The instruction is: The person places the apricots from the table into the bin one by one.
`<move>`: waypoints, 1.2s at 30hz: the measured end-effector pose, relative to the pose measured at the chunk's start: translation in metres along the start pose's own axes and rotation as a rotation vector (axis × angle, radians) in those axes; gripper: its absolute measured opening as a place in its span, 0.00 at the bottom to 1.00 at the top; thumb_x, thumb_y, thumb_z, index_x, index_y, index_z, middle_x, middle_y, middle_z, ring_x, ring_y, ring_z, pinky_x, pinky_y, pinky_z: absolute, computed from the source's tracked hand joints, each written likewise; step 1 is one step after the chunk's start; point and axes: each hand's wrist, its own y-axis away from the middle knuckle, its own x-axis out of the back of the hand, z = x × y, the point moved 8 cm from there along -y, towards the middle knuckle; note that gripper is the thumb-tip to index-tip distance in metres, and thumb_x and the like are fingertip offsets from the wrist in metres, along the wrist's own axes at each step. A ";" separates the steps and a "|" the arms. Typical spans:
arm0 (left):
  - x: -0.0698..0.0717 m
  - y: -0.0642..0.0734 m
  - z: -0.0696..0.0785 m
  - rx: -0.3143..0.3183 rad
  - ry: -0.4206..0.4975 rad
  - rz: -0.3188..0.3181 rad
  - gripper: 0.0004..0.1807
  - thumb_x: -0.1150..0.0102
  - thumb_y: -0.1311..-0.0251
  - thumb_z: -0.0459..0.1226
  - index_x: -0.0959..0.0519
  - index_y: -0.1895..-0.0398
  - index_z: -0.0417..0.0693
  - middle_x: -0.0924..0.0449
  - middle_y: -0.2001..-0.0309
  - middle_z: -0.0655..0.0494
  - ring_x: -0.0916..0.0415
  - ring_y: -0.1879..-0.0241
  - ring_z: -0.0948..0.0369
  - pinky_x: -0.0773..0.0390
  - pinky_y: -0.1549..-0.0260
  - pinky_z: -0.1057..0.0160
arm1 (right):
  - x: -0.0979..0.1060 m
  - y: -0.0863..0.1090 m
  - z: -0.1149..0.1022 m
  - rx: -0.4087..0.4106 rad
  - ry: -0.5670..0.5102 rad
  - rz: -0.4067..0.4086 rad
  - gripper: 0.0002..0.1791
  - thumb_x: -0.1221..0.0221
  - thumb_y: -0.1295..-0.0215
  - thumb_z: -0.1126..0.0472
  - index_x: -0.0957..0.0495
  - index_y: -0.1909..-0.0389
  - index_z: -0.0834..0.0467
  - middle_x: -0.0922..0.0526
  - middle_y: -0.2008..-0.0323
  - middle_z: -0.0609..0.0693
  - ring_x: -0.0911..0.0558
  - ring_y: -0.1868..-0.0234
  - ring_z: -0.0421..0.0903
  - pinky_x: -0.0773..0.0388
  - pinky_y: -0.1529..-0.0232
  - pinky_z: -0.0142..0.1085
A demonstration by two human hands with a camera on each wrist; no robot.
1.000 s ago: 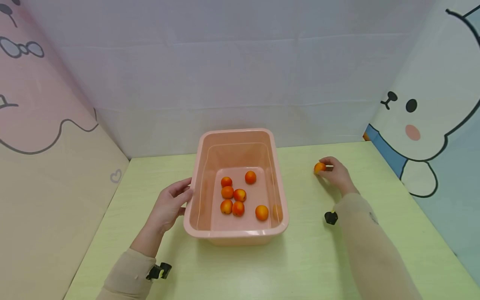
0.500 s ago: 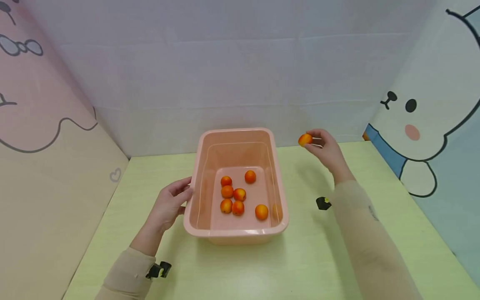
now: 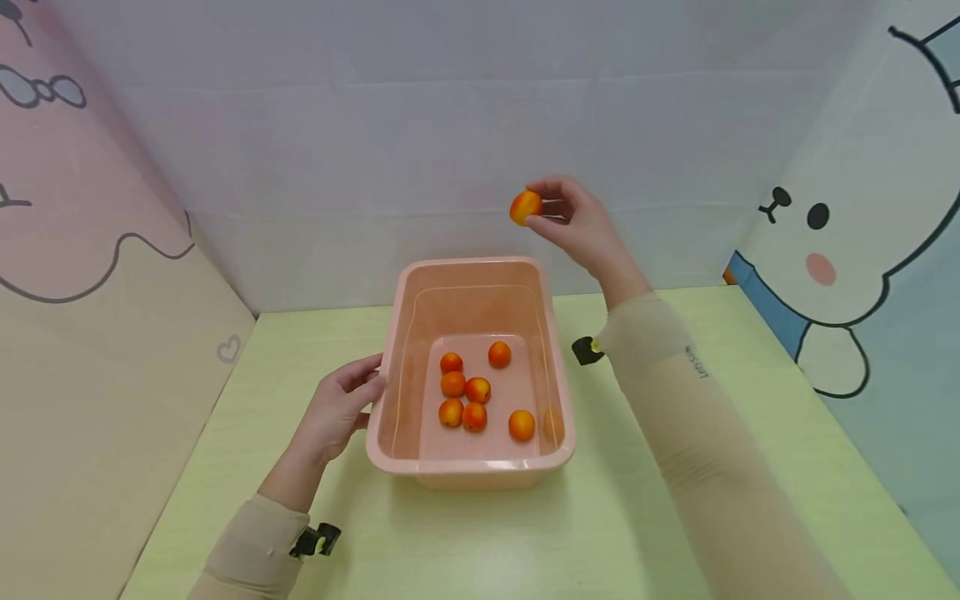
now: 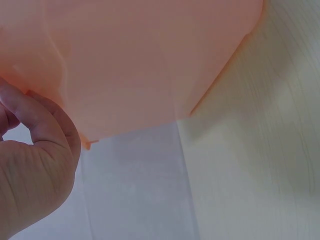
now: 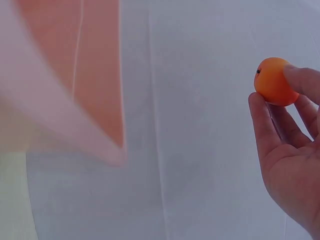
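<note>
My left hand (image 3: 341, 408) holds the left side of a pink plastic basin (image 3: 386, 463); in the left wrist view its curled fingers (image 4: 42, 120) lie at the basin's side. Thumb and fingertips of my right hand (image 3: 573, 221) pinch a small orange-yellow fruit (image 3: 526, 208), apricot-like, raised above the basin's far end. Up close, a dark spot shows at one end of this fruit (image 5: 276, 82). Several similar fruits lie on the basin's floor: a cluster at the left with a red-orange one (image 3: 475, 417) in it, one toward the back (image 3: 499, 354) and one at the front right (image 3: 521, 425).
The basin stands on a pale green-yellow table (image 3: 487, 542) against a whitish cloth backdrop (image 3: 337, 167). Side panels with cartoon drawings rise at left (image 3: 97, 375) and right (image 3: 900, 250). Small black devices (image 3: 587, 351) sit at both sleeve cuffs.
My right hand has lifted the fruit from the table at the right and carried it up and left to above the basin's far end. My left hand and the basin stay put.
</note>
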 end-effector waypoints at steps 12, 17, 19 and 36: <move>-0.001 0.000 -0.001 0.000 -0.025 0.014 0.26 0.44 0.30 0.34 0.33 0.31 0.36 0.25 0.54 0.50 0.20 0.62 0.60 0.15 0.67 0.58 | -0.083 -0.028 -0.002 -0.112 -0.122 -0.219 0.20 0.38 0.32 0.65 0.27 0.41 0.60 0.25 0.46 0.54 0.24 0.47 0.51 0.24 0.44 0.36; -0.003 0.000 0.000 -0.008 -0.001 0.005 0.26 0.44 0.30 0.34 0.33 0.31 0.34 0.24 0.56 0.52 0.20 0.63 0.61 0.15 0.68 0.60 | -0.114 -0.022 0.025 -0.191 -0.072 -0.314 0.20 0.37 0.33 0.62 0.26 0.41 0.56 0.24 0.45 0.50 0.25 0.44 0.49 0.25 0.44 0.34; -0.005 0.000 0.000 -0.013 0.005 -0.001 0.27 0.43 0.30 0.34 0.33 0.31 0.33 0.24 0.57 0.52 0.20 0.63 0.61 0.15 0.68 0.59 | -0.124 -0.016 0.036 -0.229 -0.086 -0.339 0.21 0.36 0.33 0.62 0.26 0.40 0.57 0.24 0.44 0.51 0.26 0.44 0.49 0.25 0.43 0.35; -0.007 0.001 0.000 -0.009 0.004 -0.002 0.27 0.42 0.30 0.35 0.33 0.31 0.34 0.23 0.56 0.52 0.19 0.63 0.61 0.15 0.67 0.58 | -0.171 0.019 0.101 -0.429 0.032 -0.293 0.20 0.37 0.35 0.70 0.27 0.42 0.62 0.24 0.46 0.56 0.27 0.45 0.53 0.28 0.38 0.38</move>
